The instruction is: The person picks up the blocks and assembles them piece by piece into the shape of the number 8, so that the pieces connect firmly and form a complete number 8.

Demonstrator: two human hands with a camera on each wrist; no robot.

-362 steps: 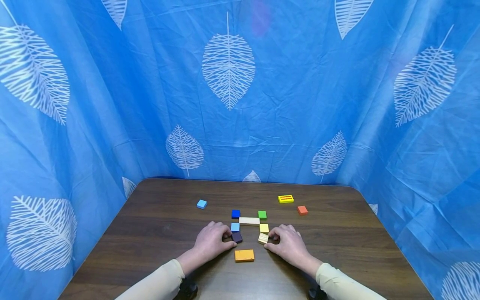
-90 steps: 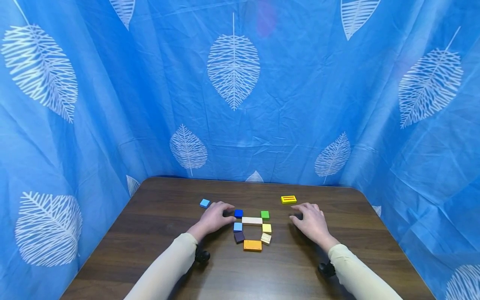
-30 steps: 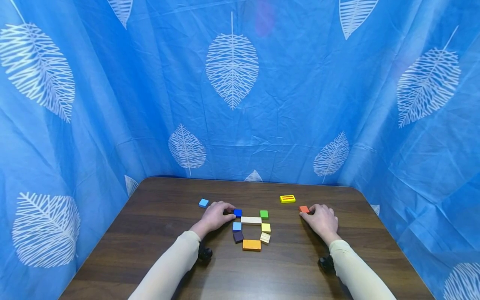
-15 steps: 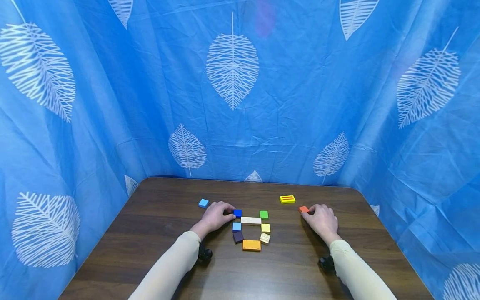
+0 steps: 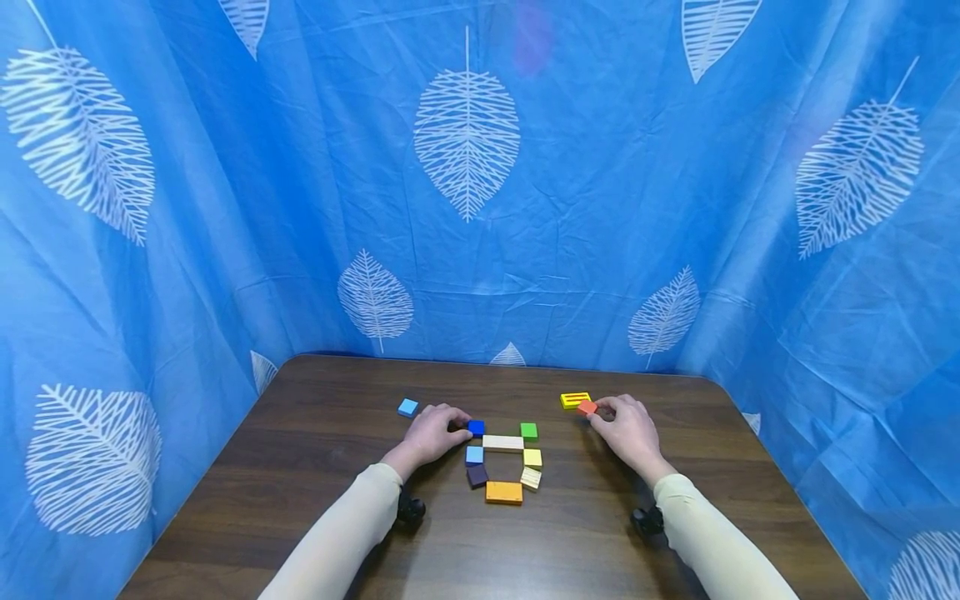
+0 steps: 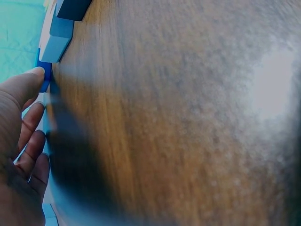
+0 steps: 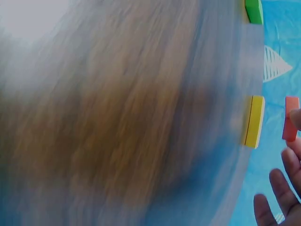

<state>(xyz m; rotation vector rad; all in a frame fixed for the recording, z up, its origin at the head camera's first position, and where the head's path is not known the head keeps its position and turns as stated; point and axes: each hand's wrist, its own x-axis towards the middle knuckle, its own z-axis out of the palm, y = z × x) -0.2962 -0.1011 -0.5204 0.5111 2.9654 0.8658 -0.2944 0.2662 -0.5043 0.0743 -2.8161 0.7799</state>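
Observation:
My right hand [image 5: 628, 429] pinches a small orange-red block [image 5: 587, 407] between thumb and fingers. In the right wrist view that block [image 7: 290, 117] is raised off the table, beside the yellow block [image 7: 254, 121]; the other fingers hang loosely. My left hand [image 5: 433, 433] has its thumb and fingertip on a dark blue block [image 5: 476, 428]; the left wrist view shows the thumb pressed on this block [image 6: 45, 75]. That block stands at the upper left of an arrangement with a long cream block [image 5: 503, 443], a green block [image 5: 528, 431] and an orange block [image 5: 504, 492].
Light blue [image 5: 474, 455], dark purple [image 5: 477, 476], pale yellow [image 5: 532, 458] and striped wooden blocks [image 5: 531, 477] form the arrangement's sides. Farther back lie a loose light blue block [image 5: 408, 407] and a yellow block with dark stripes [image 5: 575, 399]. A blue leaf-patterned curtain [image 5: 517, 317] hangs behind the brown table [image 5: 315, 417].
Since 12 s ago, the orange block has moved up against the arrangement. My right hand has taken the orange-red block and carried it left to the yellow striped block. The left hand stays at the dark blue block.

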